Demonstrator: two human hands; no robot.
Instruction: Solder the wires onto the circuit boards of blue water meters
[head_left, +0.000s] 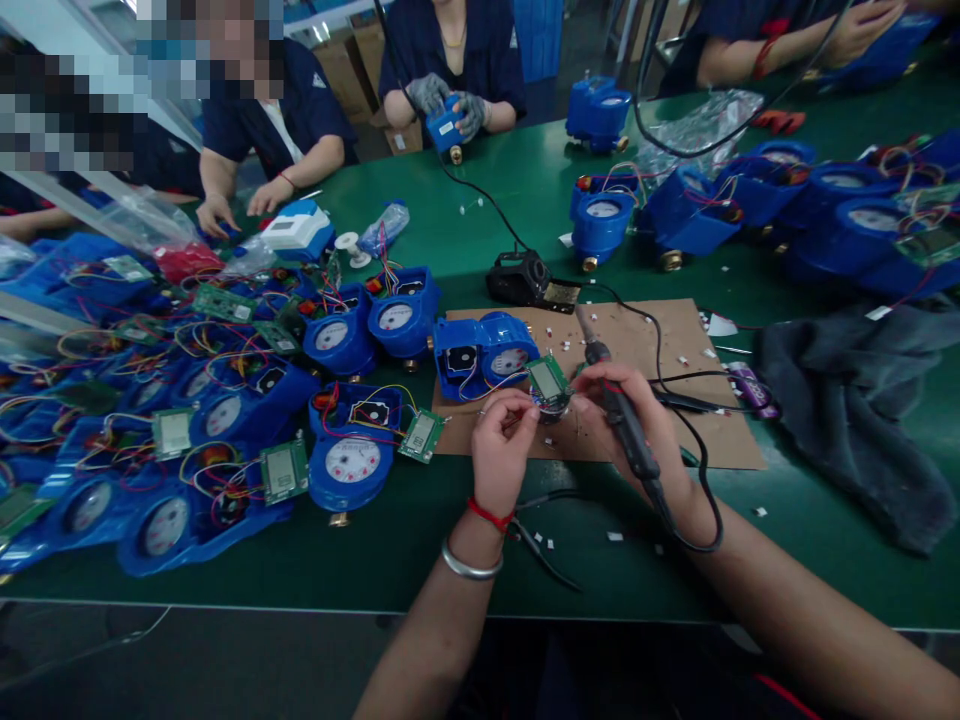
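Note:
A small green circuit board with a grey display is between my two hands, tilted above the cardboard sheet. My left hand pinches at its lower left edge, beside thin wires; what sits between the fingertips is hidden. A soldering iron lies in my right hand, its tip pointing up and away from the board. The right fingertips are close to the board's right edge; whether they touch it I cannot tell. Just behind, a blue water meter with an open wired compartment rests on its side at the cardboard's left.
The brown cardboard carries scattered white connectors. A black soldering stand is behind it. Blue meters with wired boards crowd the left; more meters stand back right. A dark cloth lies right. Co-workers sit opposite, one wearing gloves.

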